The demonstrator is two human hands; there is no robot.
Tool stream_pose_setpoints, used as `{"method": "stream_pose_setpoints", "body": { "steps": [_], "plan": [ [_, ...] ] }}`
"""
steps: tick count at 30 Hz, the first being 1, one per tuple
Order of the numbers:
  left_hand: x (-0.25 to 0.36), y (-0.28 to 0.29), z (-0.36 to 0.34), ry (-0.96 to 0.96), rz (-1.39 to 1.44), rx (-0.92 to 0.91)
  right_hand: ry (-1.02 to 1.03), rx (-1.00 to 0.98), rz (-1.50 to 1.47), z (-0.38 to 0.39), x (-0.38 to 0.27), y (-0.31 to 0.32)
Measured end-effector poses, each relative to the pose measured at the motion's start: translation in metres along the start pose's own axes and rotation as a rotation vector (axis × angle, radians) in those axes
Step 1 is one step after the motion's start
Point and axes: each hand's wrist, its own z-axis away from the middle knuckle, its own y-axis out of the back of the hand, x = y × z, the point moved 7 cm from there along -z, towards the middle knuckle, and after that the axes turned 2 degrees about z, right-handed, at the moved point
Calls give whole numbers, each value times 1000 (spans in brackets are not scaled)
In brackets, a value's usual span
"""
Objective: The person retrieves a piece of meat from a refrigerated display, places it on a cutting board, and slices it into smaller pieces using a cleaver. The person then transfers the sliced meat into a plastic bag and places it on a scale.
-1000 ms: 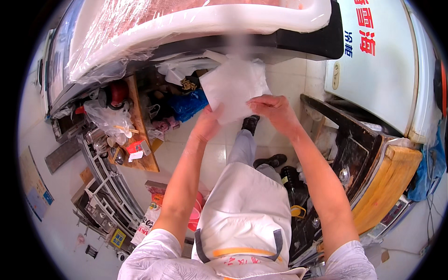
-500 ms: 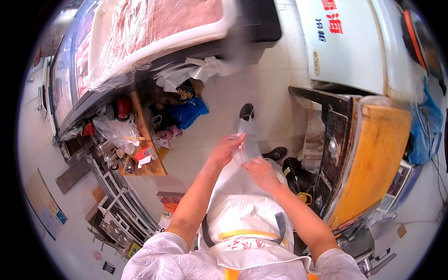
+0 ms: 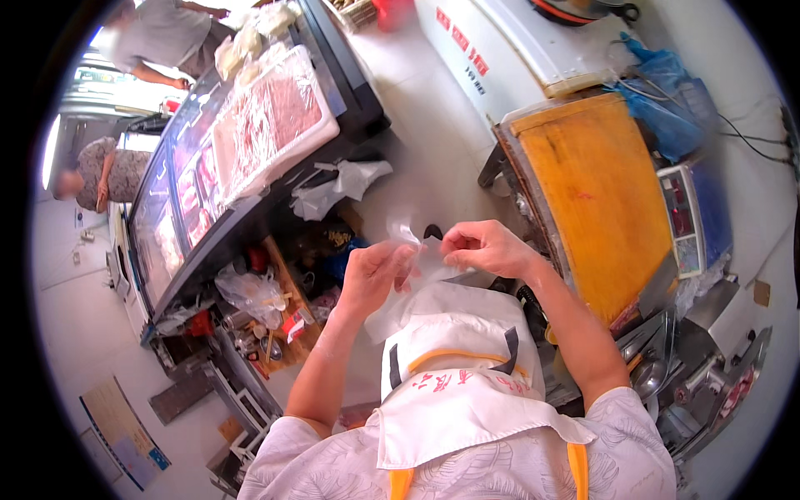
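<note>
Grip: left hand (image 3: pixel 381 271), thumb and fingers closed on a thin translucent plastic bag (image 3: pixel 402 231); right hand (image 3: pixel 492 248), fingers curled toward the thumb just beside it, hold on the film not certain. Bag: held up before the white apron (image 3: pixel 475 417). Step, as judged: working the film between both hands' fingertips. Next move, as judged: calls for a sure right-hand pinch on one edge, left hand steady. Nearby: white tray (image 3: pixel 327 125) of film-covered pink meat, toward the right-hand corner of the display case (image 3: pixel 365 100).

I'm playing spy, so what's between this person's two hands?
In the head view, thin see-through plastic lies between the left hand and the right hand.
</note>
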Motion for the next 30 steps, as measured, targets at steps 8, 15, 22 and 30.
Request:
{"method": "stream_pose_setpoints", "body": {
  "steps": [8, 15, 22, 30],
  "plan": [
    [64, -69, 17, -197, -178, 2, 154, 203, -224, 96, -30, 12],
    [90, -108, 9, -288, -163, -151, 111, 454, -290, 152, -34, 20],
    [116, -148, -7, -405, -213, -332, 245, 523, -413, 175, -37, 20],
    [124, -166, -40, -415, -233, -481, 211, 914, -249, 199, -36, 33]
  ]
}}
